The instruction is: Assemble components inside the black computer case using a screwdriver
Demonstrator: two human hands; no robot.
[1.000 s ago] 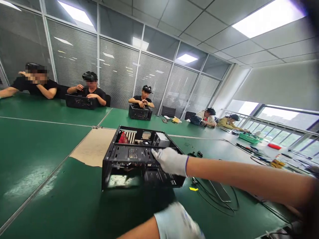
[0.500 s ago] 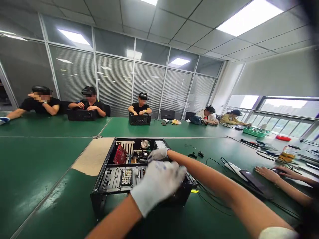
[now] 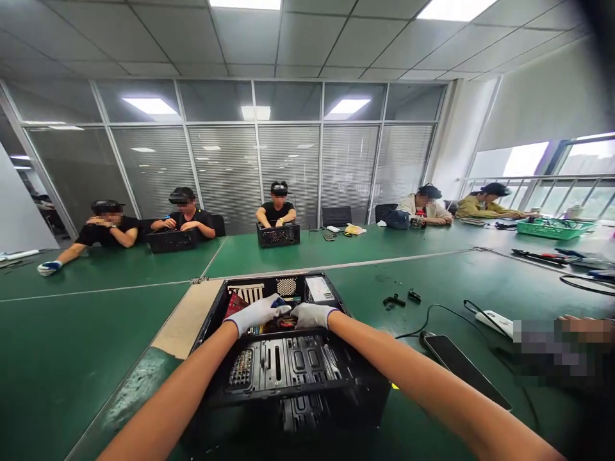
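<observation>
An open black computer case [image 3: 288, 365] lies on the green table [image 3: 86, 333] right in front of me. Inside it I see a red board [image 3: 234, 303], white slot covers and a fan grille. Both my hands wear white gloves and reach into the case's middle. My left hand [image 3: 257, 313] lies over the parts with fingers curled and pointing right. My right hand [image 3: 310, 314] sits beside it, fingers bent down onto a small dark part. What they grip is hidden.
A brown bare patch [image 3: 185, 320] lies left of the case. A phone [image 3: 461, 368], a white power strip [image 3: 494, 318], cables and small black parts [image 3: 394, 299] lie to the right. Another person's hand rests at far right. Several people sit across the table with similar cases.
My view has swung to face the case squarely. My left hand came up from the near edge and joined my right hand inside the case.
</observation>
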